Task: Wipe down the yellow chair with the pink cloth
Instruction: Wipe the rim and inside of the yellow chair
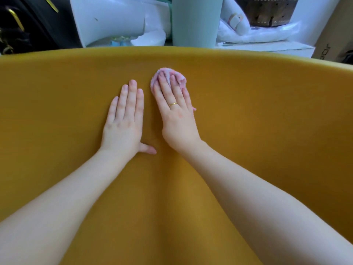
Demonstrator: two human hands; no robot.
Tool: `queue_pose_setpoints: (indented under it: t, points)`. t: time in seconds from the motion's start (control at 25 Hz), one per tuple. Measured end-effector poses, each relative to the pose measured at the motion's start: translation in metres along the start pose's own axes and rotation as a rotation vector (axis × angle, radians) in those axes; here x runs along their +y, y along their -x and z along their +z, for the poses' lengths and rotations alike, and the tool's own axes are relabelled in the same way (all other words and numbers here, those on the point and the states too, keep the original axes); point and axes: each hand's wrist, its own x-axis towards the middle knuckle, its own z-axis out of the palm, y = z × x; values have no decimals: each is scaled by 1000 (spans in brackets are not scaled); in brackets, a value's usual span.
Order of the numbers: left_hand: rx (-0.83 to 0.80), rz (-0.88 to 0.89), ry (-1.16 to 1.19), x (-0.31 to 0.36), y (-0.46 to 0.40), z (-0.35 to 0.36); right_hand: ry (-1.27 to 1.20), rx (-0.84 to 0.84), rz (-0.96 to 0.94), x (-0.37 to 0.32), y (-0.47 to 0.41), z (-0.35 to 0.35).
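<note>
We look down from head height at both of our bare forearms reaching forward onto the curved, mustard-yellow upholstered chair point(248, 111), whose soft fabric fills almost the whole view and ends in a rounded upper edge far ahead of us

Our left hand point(124, 121) lies flat and spread wide on the yellow fabric, palm down, fingers straight and close together, thumb stretched out to the side; it holds nothing

Just beside it, not touching, our right hand point(176, 113) is also palm down with the fingers extended, pressing on the small, bunched pink terry cloth point(177, 76). The cloth sits on the chair surface a little below the upper edge, near the middle of the view. Most of it is covered by the fingers; a crumpled lump shows past the fingertips, and a tiny pink corner peeks out at the outer side of the hand. A thin gold ring point(173, 104) circles one finger of this hand

Beyond the chair's edge we see clutter: a pale green cylindrical container point(196, 22) standing upright, crumpled white plastic wrapping point(254, 35) to its right, and a dark bag point(28, 25) at the far left
</note>
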Motion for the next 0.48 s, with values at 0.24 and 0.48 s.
queue_pose_setpoints:
  t: [0.24,0.48]
  points:
    - [-39,-6,21,-1,2,-1,267,208,391,81,20,-63]
    - [-55,14,11,1,1,0,204,162,212,26,17,-8]
